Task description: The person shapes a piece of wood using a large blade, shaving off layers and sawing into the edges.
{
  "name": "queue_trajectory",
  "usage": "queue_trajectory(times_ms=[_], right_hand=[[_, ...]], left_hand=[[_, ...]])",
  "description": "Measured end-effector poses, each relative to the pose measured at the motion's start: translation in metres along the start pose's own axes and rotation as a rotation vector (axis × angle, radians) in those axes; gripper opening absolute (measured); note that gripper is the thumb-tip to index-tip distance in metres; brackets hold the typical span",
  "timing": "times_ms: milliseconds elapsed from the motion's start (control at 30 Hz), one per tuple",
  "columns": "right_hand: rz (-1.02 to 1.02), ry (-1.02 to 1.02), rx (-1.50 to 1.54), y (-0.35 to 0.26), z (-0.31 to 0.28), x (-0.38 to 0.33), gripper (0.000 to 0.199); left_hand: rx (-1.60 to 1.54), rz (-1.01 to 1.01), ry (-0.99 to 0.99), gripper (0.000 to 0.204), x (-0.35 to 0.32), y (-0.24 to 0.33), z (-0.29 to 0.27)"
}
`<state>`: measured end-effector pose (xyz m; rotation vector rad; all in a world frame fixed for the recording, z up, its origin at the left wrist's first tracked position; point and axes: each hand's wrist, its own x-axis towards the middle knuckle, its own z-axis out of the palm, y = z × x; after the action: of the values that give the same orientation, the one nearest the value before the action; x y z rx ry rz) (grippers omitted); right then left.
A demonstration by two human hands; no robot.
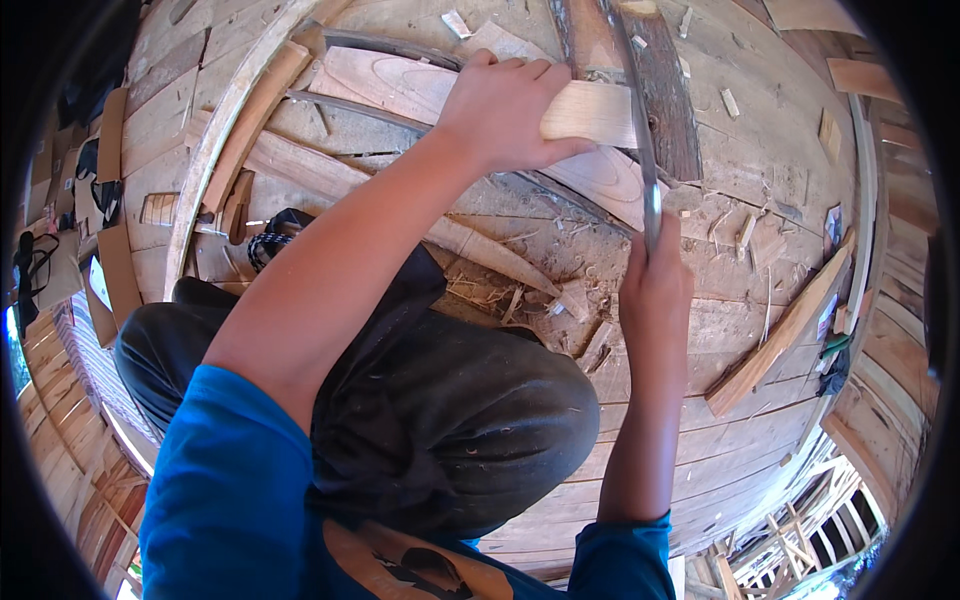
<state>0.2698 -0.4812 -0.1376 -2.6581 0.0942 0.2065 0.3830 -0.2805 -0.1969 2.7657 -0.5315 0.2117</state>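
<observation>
A short, pale piece of wood (pixel 592 112) lies across a wider board with curved grain (pixel 385 82). My left hand (pixel 503 112) is closed over the pale piece's left part, thumb along its near edge and fingers over the far side. In my right hand (pixel 656 285) is a long, thin metal blade (pixel 641 120), gripped at its near end; the fist hides the handle. Seen nearly edge-on, the blade runs away from me past the pale piece's right end. Whether it is a saw or a machete cannot be made out.
Rough, bark-edged wood (pixel 672 115) lies beyond the blade. Long curved strips (pixel 235 135) stretch along the left, and a loose plank (pixel 780 330) rests at right. Shavings and offcuts (pixel 575 300) litter the plank floor (pixel 740 250) before my bent knee (pixel 500 410).
</observation>
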Motion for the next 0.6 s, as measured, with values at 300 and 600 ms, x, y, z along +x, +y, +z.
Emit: queue_trajectory(times_ms=[300, 600], right_hand=[[0.152, -0.055, 0.023, 0.008, -0.018, -0.039, 0.025], [-0.012, -0.016, -0.032, -0.002, -0.002, 0.018, 0.023]], left_hand=[[0.017, -0.069, -0.055, 0.066, 0.002, 0.003, -0.001], [0.002, -0.052, -0.034, 0.065, 0.002, 0.001, -0.001]])
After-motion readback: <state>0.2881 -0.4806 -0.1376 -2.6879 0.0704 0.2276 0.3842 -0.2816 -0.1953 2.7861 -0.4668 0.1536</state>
